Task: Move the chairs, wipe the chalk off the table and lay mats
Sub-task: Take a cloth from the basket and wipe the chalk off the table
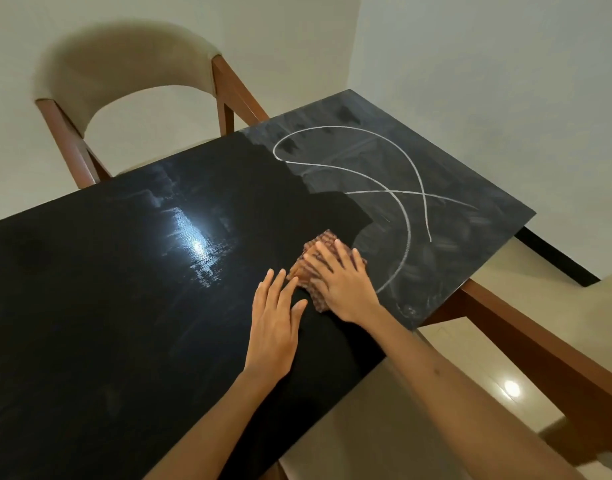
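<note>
A black table (100,278) fills the view. White chalk curves (384,188) cross its dusty grey right end, while the left and middle parts are dark and glossy. My right hand (339,282) presses flat with spread fingers on a brown striped cloth (318,247) at the border between the dark and dusty areas. My left hand (275,323) rests flat on the tabletop just left of the cloth, fingers straight and fingertips at the cloth's edge.
A beige padded chair (124,67) with brown wooden legs stands at the far side of the table. A wooden table frame rail (526,344) runs past the right edge over a pale tiled floor (384,427). White walls meet in a corner behind.
</note>
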